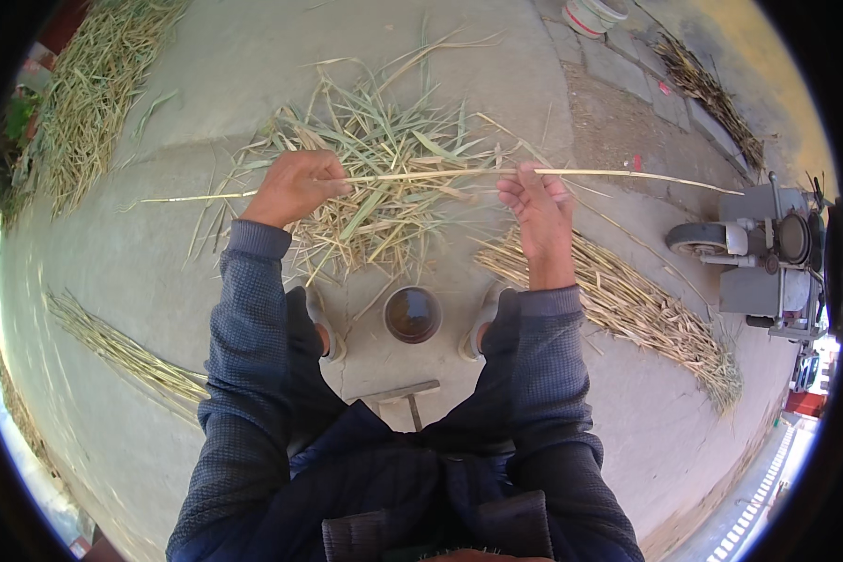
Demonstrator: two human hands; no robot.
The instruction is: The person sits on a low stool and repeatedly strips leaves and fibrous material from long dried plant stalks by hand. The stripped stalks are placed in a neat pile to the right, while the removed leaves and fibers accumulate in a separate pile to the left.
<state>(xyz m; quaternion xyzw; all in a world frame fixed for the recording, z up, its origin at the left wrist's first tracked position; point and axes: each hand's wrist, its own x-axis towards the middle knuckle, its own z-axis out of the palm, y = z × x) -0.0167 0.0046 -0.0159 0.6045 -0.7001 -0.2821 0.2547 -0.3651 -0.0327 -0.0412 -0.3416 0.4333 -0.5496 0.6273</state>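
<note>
A long pale plant stalk [432, 173] stretches sideways across my view, held up in both hands. My left hand [298, 184] grips it left of the middle, and its thin, frayed end sticks out past the wrist. My right hand [539, 200] pinches it between thumb and fingers, with a long bare length reaching beyond to the right. Beneath the stalk lies a loose pile of stripped green and dry leaves [386, 126]. Close to my right forearm, a thick bundle of leafy stalks [632, 309] rests on the concrete.
A round dark container [412, 315] stands between my feet, near a wooden piece [400, 391]. Cleaner stalks [130, 351] lie at left. A large leaf heap [102, 91] is far left. At right stand a motor vehicle [766, 253] and a white bucket [593, 15].
</note>
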